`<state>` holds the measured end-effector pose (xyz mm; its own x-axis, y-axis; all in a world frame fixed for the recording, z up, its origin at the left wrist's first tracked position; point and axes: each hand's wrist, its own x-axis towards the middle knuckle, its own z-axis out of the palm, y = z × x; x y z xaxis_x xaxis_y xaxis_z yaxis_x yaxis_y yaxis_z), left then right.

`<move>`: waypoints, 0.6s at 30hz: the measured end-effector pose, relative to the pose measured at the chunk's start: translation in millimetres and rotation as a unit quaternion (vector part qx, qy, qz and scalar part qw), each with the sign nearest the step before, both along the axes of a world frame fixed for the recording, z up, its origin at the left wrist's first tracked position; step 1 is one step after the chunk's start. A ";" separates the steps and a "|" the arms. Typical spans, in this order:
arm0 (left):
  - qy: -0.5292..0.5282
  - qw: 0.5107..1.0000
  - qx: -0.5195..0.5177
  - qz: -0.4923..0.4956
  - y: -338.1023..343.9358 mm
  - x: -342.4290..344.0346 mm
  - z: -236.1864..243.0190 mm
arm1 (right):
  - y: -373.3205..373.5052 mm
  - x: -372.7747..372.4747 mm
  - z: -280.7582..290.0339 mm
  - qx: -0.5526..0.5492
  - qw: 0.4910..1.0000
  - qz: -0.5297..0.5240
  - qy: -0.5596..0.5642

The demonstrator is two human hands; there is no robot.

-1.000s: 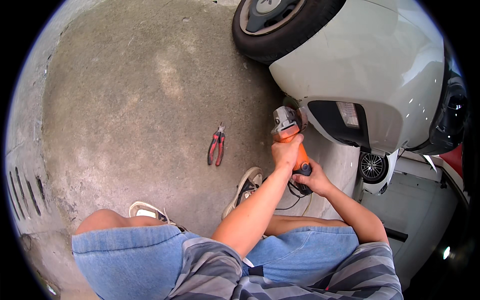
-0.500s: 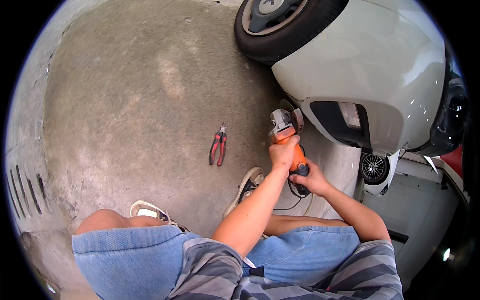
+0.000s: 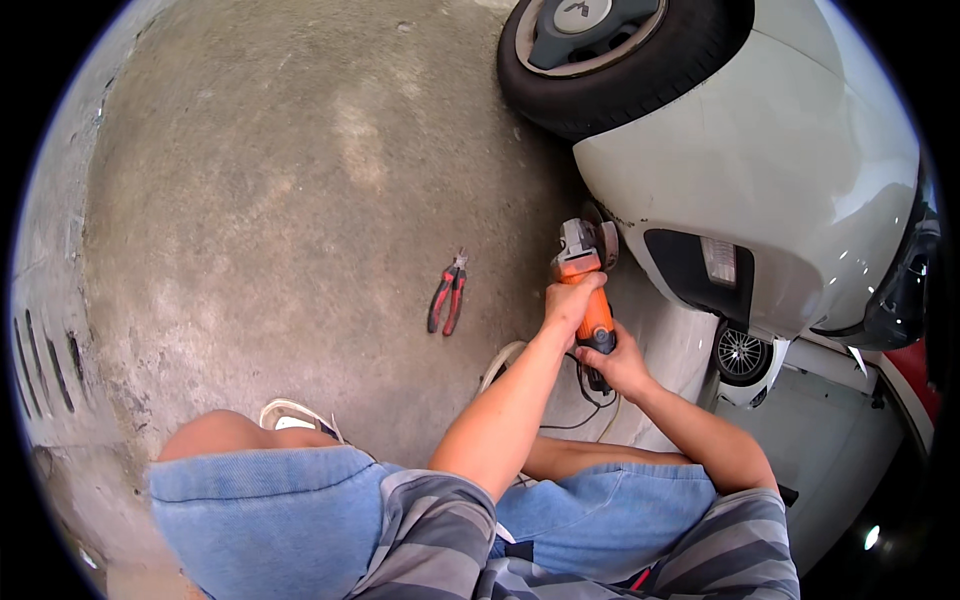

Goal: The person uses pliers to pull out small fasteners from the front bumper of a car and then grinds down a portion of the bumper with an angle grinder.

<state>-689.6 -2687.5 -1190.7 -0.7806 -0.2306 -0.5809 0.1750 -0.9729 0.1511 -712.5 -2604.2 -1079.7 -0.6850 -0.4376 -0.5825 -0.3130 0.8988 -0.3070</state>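
Observation:
Both hands grip an orange angle grinder (image 3: 594, 309) with a grey metal gear head. My left hand (image 3: 573, 300) is wrapped round the body just behind the head. Toward the rear end, my right hand (image 3: 622, 364) holds the dark handle part. The disc and its guard (image 3: 606, 243) are beside the lower edge of the white car bumper (image 3: 760, 150), close to a scuffed patch; whether the disc touches it I cannot tell. Pliers with red and black handles (image 3: 447, 298) lie on the concrete to the left of the grinder.
A car wheel (image 3: 590, 60) stands beyond the bumper at the top. The grinder's black cord (image 3: 580, 424) trails down near my shoe (image 3: 497, 366). Another car's wheel (image 3: 742, 352) shows at the right. A slotted drain cover (image 3: 45, 365) is at the far left of the concrete floor (image 3: 250, 230).
The view has shifted a little, so car, wheel and pliers appear farther right. The grinder stays in both hands, its head still beside the bumper's lower edge.

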 end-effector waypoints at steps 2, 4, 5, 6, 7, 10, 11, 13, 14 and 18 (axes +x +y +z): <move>-0.003 1.000 -0.011 -0.008 -4.4 -2.0 -6.6 | -5.1 -0.3 -6.1 -0.002 1.000 -0.003 0.001; -0.002 1.000 -0.013 -0.005 -8.8 -5.8 -11.5 | -11.7 0.3 -10.1 -0.008 1.000 -0.021 0.004; 0.001 1.000 -0.016 0.000 -9.8 -9.2 -12.5 | -13.3 -2.0 -10.8 -0.007 1.000 -0.021 0.004; 0.001 1.000 -0.016 0.000 -10.8 -12.5 -14.0 | -13.6 -5.1 -11.8 -0.010 1.000 -0.016 0.009; 0.000 1.000 -0.019 0.001 -11.8 -15.5 -15.6 | -13.6 -7.9 -13.0 -0.013 1.000 -0.011 0.014; 0.008 1.000 -0.016 -0.003 -13.5 -22.4 -10.3 | -10.1 -17.7 -10.4 -0.016 1.000 -0.004 0.024; 0.015 1.000 -0.013 -0.005 -14.6 -24.4 -8.1 | -11.0 -18.9 -7.6 -0.017 1.000 -0.004 0.026; 0.032 0.999 -0.005 -0.008 -15.2 -26.8 -5.8 | -11.9 -18.6 -3.2 0.002 0.998 0.009 0.055; 0.049 0.999 0.006 -0.009 -14.1 -28.9 -4.9 | -12.7 -17.8 0.4 0.000 0.998 0.008 0.057; 0.062 0.998 0.001 -0.016 -9.8 -34.7 -2.8 | -15.3 -14.0 13.1 0.020 0.997 0.019 0.067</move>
<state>-724.4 -2697.3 -1193.6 -0.8530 -0.2041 -0.4804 0.1615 -0.9784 0.1290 -726.5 -2619.4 -1066.7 -0.7417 -0.4427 -0.5038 -0.3822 0.8963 -0.2249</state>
